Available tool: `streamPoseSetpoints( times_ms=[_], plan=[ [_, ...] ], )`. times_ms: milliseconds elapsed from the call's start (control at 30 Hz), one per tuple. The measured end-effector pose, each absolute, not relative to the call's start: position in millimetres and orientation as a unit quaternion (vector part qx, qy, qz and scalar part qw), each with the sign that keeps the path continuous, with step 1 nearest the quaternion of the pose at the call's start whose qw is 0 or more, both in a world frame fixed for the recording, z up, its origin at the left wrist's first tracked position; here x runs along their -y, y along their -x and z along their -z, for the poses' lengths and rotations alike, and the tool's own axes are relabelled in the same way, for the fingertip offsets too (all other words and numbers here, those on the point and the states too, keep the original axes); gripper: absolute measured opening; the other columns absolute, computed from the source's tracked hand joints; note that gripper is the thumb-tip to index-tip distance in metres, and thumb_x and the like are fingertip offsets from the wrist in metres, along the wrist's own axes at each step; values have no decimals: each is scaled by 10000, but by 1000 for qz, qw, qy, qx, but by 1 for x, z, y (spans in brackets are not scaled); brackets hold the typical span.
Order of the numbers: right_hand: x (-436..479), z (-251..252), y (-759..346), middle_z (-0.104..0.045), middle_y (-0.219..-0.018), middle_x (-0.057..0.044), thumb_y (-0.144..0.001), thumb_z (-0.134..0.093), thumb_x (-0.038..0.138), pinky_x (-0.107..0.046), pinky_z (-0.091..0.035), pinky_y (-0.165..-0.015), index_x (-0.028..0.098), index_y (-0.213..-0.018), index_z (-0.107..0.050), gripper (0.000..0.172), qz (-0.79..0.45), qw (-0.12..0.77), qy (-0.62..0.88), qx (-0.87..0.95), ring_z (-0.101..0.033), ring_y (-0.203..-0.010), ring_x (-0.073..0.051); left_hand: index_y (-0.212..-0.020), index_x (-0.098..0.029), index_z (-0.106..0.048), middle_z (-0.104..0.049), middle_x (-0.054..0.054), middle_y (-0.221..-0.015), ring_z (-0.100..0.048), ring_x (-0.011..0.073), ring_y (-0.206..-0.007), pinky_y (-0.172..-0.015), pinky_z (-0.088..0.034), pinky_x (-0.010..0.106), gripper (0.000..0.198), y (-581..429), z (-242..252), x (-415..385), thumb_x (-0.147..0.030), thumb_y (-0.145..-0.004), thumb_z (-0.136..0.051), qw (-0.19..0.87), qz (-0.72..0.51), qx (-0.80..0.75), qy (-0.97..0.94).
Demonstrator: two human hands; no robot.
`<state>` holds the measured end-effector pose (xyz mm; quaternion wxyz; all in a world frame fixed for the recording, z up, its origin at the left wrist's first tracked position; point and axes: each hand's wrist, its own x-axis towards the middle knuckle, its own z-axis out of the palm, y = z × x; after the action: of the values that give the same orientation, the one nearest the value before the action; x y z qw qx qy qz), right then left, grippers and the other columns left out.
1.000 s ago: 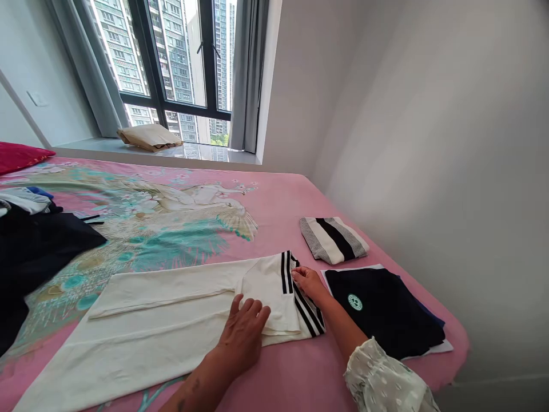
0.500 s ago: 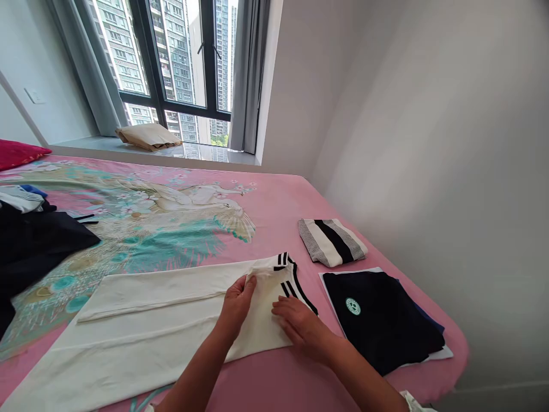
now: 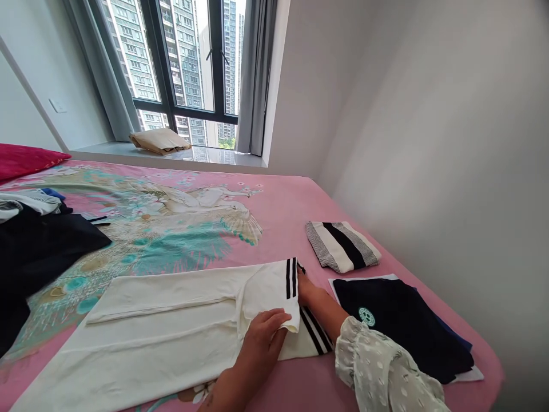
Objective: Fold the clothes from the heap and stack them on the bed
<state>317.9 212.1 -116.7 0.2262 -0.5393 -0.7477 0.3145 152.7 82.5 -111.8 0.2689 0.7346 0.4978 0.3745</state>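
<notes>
A long white garment (image 3: 171, 337) with black stripes at its right end lies folded flat on the bed. My left hand (image 3: 265, 339) is closed on the near edge of its turned-over striped part, thumb and fingers pinching the cloth. My right hand (image 3: 306, 287) reaches in at the striped end, its fingers hidden behind the cloth, so I cannot see their grip. Right of the hands lie a dark folded garment (image 3: 407, 320) with a round pale badge and, behind it, a folded black, white and grey striped cloth (image 3: 343, 246).
The pink bed sheet (image 3: 283, 212) carries a peacock print. A heap of dark clothes (image 3: 47, 252) lies at the left, with a red pillow (image 3: 30, 160) behind. A beige folded bundle (image 3: 158, 140) rests on the windowsill. A wall (image 3: 450, 171) borders the right side.
My left hand has moved right and nearer to me, onto the striped part's edge. My right hand has gone behind the cloth. The striped part now lies turned over, its stripes upright.
</notes>
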Motion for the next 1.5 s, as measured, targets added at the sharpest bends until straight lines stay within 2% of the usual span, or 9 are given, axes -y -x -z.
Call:
streamPoseSetpoints(
  times_ms=[167, 367, 533, 767, 900, 967, 1133, 1300, 1500],
  plan=[
    [-231, 119, -349, -392, -1453, -39, -887, -466, 328, -456, 49, -1139, 257, -1336, -484, 455, -199, 100, 537, 814, -193, -1401, -220, -1099, -285, -648, -658, 55, -1186, -585, 243, -1123, -1050, -367, 555, 358, -162, 134, -74, -148, -807, -493, 178, -301, -517, -781],
    [-225, 108, -350, -367, -1444, -185, -934, -279, 239, -575, -30, -1097, 89, -1383, -395, 488, -75, 82, 642, 758, -199, -1389, -301, -1110, -312, -635, -637, 35, -1226, -545, 249, -1174, -1077, -331, 545, 431, -168, 145, -68, -105, -749, -527, 113, -280, -518, -800],
    [-211, 107, -300, -270, -1515, -40, -960, -255, 393, -360, -9, -1145, 187, -1440, -311, 525, -83, 89, 560, 820, -102, -1416, -156, -1120, -314, -628, -625, 34, -1240, -533, 247, -1181, -1087, -317, 542, 419, -168, 145, -67, -128, -757, -530, 103, -284, -515, -802],
    [-228, 131, -274, -147, -1531, -168, -924, -282, 511, -566, 32, -1101, 65, -1457, -230, 697, -151, 31, 649, 745, -75, -1418, -286, -1105, -303, -625, -626, 41, -1229, -539, 238, -1168, -1080, -323, 528, 406, -168, 144, -63, -121, -762, -503, 91, -293, -510, -803],
    [-213, 115, -273, -245, -1517, -103, -950, -239, 448, -527, -17, -1121, 130, -1441, -286, 588, -129, 78, 649, 745, -117, -1412, -237, -1116, -277, -599, -625, 47, -1214, -524, 231, -1176, -1095, -297, 497, 397, -167, 138, -59, -135, -755, -512, 90, -324, -493, -802],
    [-188, 105, -281, -372, -1454, -78, -952, -251, 399, -430, -108, -1135, 161, -1379, -391, 509, -112, 149, 620, 762, -227, -1373, -198, -1075, -249, -589, -634, 59, -1169, -528, 218, -1156, -1072, -320, 456, 337, -157, 134, -55, -144, -768, -497, 73, -369, -493, -784],
    [-110, 103, -325, -636, -1010, -82, -889, -408, 348, -327, -396, -905, 201, -996, -593, 259, -123, 325, 560, 752, -546, -1002, -217, -984, -203, -527, -666, 75, -949, -614, 218, -912, -861, -419, 407, 193, -103, 122, -58, -292, -867, -403, 78, -409, -656, -630],
    [-75, 112, -350, -647, -753, -18, -885, -417, 426, -303, -366, -619, 258, -923, -547, 216, -220, 226, 662, 680, -595, -710, -216, -962, -233, -501, -684, 3, -750, -654, 217, -799, -839, -387, 392, 243, -77, 94, -81, -421, -881, -371, 197, -239, -740, -597],
    [-85, 104, -334, -676, -763, -20, -856, -470, 403, -285, -295, -602, 264, -1052, -520, 245, -216, 160, 699, 662, -617, -759, -234, -982, -225, -500, -701, 57, -872, -652, 256, -872, -750, -412, 349, 238, -87, 86, -112, -341, -775, -514, 230, -179, -763, -577]
  ],
)
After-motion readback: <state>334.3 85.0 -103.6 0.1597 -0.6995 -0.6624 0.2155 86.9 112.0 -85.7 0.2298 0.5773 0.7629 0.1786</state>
